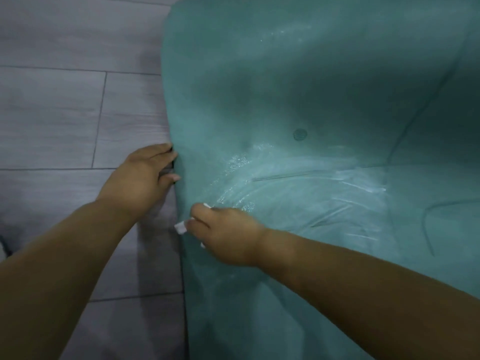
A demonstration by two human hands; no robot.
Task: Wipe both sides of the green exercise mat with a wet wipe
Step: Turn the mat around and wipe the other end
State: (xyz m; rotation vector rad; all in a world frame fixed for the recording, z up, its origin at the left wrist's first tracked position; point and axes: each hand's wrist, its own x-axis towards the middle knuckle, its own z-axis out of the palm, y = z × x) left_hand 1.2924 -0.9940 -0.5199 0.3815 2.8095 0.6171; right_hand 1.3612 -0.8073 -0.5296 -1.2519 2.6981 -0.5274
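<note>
A: How are the two hands placed?

B: The left hand (pixel 145 175) is set against the left edge of the flat green foam exercise mat (pixel 298 87), with the fingers curled round that edge and the thumb laid on the mat's top face. The right hand (pixel 226 235) is laid on the mat just right of that same edge, nearer the camera, and a crumpled white wet wipe (pixel 181 227) is pinched in its curled fingers; only small white corners of the wipe are seen past the fingertips.

A: And the mat itself?

B: It is spread over the grey wood-look plank floor (pixel 65 100). Shiny wet streaks (pixel 259 183) are seen on its surface, curving away from the right hand toward the mat's right side, and a fainter sheen is seen near its far end. A small round ribbed mark (pixel 300 134) is pressed into the mat beyond the streaks. Thin raised lines are drawn across the mat's right part.

A: What lies off the mat?

B: Only bare planks are seen left of its edge.
</note>
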